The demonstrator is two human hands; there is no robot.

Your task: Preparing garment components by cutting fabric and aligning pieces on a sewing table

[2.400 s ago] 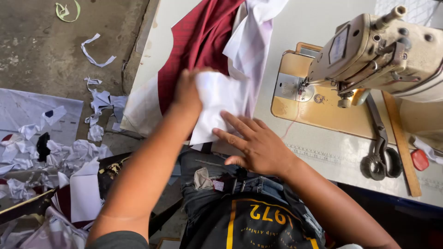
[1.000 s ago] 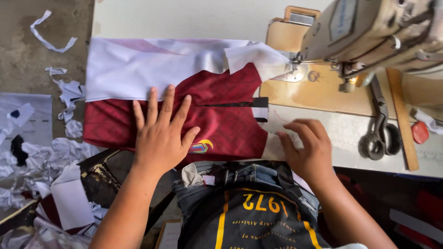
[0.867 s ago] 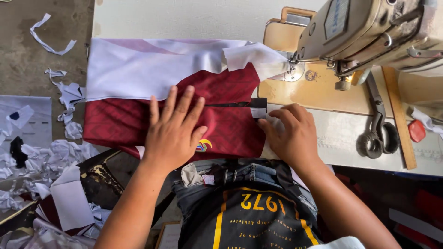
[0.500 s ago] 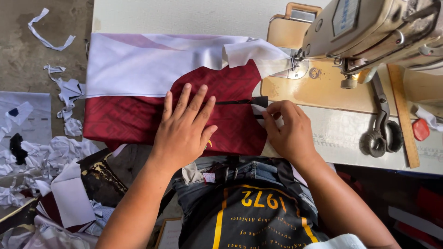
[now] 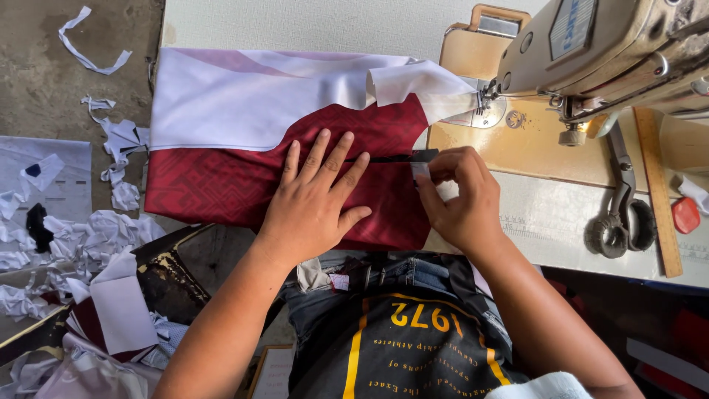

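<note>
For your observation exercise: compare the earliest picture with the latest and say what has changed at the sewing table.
The red and white fabric, earlier bunched up, now lies spread flat. The left hand presses it down; the right hand pinches a small white tag at its edge. The sewing machine and scissors stayed put.

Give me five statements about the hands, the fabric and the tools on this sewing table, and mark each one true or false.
1. The left hand lies flat, fingers spread, on the dark red fabric. True.
2. The right hand holds the scissors. False: it pinches a small white tag at the fabric's edge.
3. The scissors lie right of the right hand. True.
4. The white fabric is under the red. False: it lies over it.
5. The wooden ruler lies on the floor. False: it is on the table.
</note>
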